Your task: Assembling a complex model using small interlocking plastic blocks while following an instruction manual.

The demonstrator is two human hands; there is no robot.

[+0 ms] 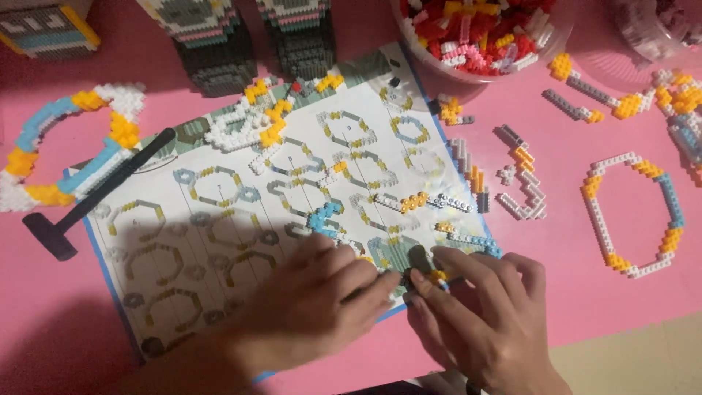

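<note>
My left hand (314,300) and my right hand (475,307) meet at the near edge of a printed instruction sheet (219,241) on a pink table. Their fingertips pinch a small strip of tiny building bricks (437,276), grey with an orange and blue bit. Just beyond my fingers lie a blue brick cluster (322,217) and a light-blue strip (474,241). A grey and orange strip (417,201) rests on the sheet further up.
A black small hammer (95,194) lies across the sheet's left edge. Brick rings sit at the far left (66,143) and right (636,212). A clear bowl of mixed bricks (482,33) stands at the back, beside tall brick towers (219,44). Loose brick strips (523,179) lie right of the sheet.
</note>
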